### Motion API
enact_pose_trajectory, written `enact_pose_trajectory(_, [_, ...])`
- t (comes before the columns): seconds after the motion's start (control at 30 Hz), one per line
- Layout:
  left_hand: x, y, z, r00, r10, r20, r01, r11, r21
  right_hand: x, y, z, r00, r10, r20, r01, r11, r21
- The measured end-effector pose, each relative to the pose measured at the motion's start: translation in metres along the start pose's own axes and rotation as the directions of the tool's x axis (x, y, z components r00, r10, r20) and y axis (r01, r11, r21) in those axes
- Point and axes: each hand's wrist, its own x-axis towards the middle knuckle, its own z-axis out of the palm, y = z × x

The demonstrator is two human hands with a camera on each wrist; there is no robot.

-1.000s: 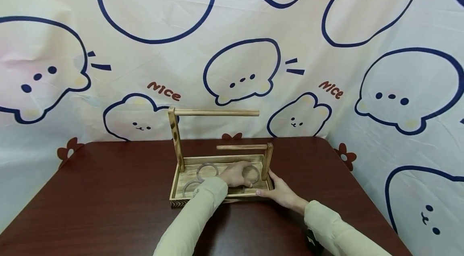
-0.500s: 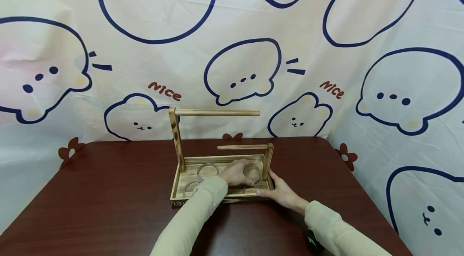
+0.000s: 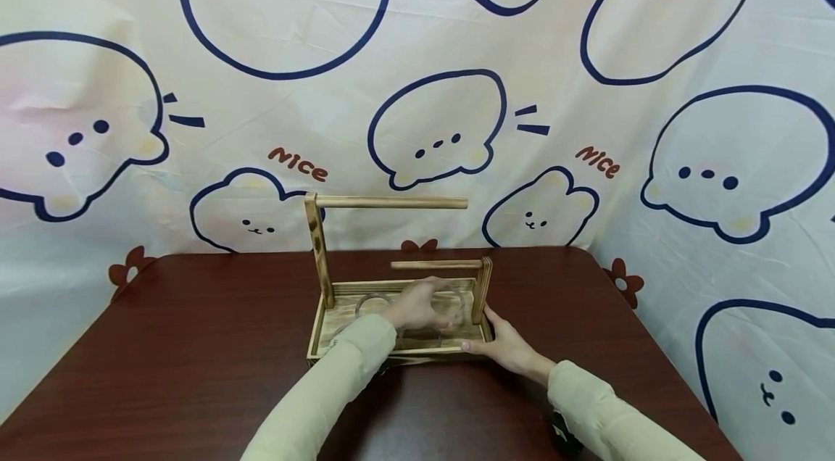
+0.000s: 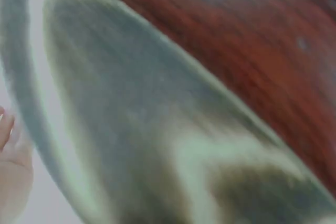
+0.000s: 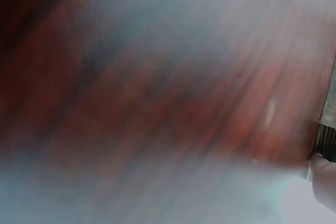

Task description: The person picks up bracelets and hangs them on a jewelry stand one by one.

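A low wooden tray [image 3: 316, 330] carries a tall post with a rod at its left and a shorter one at its right. My left hand [image 3: 417, 307] reaches over the tray from the front, fingers and thumb spread around a faint, clear round-rimmed thing [image 3: 462, 304]. Motion blurs both. Another clear round rim [image 3: 373, 296] shows left of that hand, partly covered by it. At the tray's right end my right hand [image 3: 512, 354] grips the corner, thumb on the front wall and fingers behind the short post [image 3: 481, 292]. Blurred sleeve [image 4: 121, 103] fills much of the left wrist view.
The tray stands on a dark red-brown table [image 3: 196, 345]. Over it run a long upper rod [image 3: 391, 203] and a shorter lower rod [image 3: 433, 265]. A patterned cloth [image 3: 417, 48] hangs behind. Something dark [image 3: 564, 435] lies under the right forearm.
My left hand has shifted left and slightly up, its forearm swinging left. The clear rim by its fingers looks fainter and a little higher. My right hand stays on the tray's corner.
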Motion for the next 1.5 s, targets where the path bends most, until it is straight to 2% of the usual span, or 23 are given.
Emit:
enact_pose_trajectory(0.23, [-0.013, 0.005, -0.008, 0.999, 0.031, -0.012, -0.031, 1.000, 0.007, 0.000, 0.001, 0.000, 1.000, 0.006, -0.011, -0.006, 1.000, -0.013])
enact_pose_trajectory(0.5, [-0.030, 0.003, -0.010, 0.998, 0.054, -0.010, -0.053, 0.996, 0.073, 0.000, -0.001, 0.001, 1.000, 0.011, 0.000, -0.011, 1.000, -0.009])
enact_pose_trajectory(0.83, [-0.041, 0.005, -0.014, 0.996, 0.087, -0.013, -0.086, 0.991, 0.099, -0.002, -0.002, 0.000, 1.000, 0.008, -0.014, -0.008, 1.000, -0.005])
enact_pose_trajectory(1.0, [-0.049, 0.000, -0.016, 0.993, 0.115, -0.027, -0.111, 0.985, 0.132, -0.001, -0.001, 0.001, 1.000, 0.002, -0.006, -0.002, 1.000, -0.012])
enact_pose_trajectory(1.17, [-0.057, -0.004, -0.021, 0.990, 0.121, -0.070, -0.116, 0.991, 0.073, -0.001, -0.001, 0.001, 1.000, 0.011, -0.015, -0.011, 1.000, -0.016])
enact_pose_trajectory(1.4, [-0.068, -0.010, -0.026, 0.997, 0.054, -0.063, -0.053, 0.998, 0.030, -0.002, -0.003, 0.001, 1.000, 0.015, -0.014, -0.015, 1.000, -0.020])
enact_pose_trajectory(1.5, [-0.073, -0.013, -0.026, 0.994, 0.069, -0.088, -0.070, 0.998, -0.007, -0.002, -0.003, 0.002, 1.000, 0.012, -0.009, -0.012, 1.000, -0.019])
